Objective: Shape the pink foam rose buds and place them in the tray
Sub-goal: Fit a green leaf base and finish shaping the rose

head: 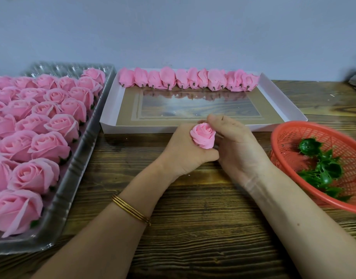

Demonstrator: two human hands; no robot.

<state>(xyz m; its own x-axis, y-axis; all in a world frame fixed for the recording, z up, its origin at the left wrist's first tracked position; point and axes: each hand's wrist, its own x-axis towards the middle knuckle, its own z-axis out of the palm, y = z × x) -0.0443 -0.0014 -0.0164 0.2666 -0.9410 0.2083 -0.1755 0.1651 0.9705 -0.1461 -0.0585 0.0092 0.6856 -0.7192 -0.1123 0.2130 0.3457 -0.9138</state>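
The left hand (pixel 183 154) is gripping the pink foam rose bud (pixel 203 135) by its base; the right hand (pixel 239 146) is pinching its probably soft, crushable petals.

Red mesh basket (pixel 283 143) sits at the wooden table's (pixel 193 228) right edge, green plastic calyxes (pixel 322 170) piled inside, grey wall (pixel 173 27) behind.

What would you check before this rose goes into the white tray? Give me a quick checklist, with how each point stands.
1. Grip: the left hand holds the rose bud: ok.
2. Second hold: the right hand holds it too: ok.
3. Room: the white tray has bare floor before its row of buds: ok.
4. Underside of the held bud: cannot tell, the hands hide it.
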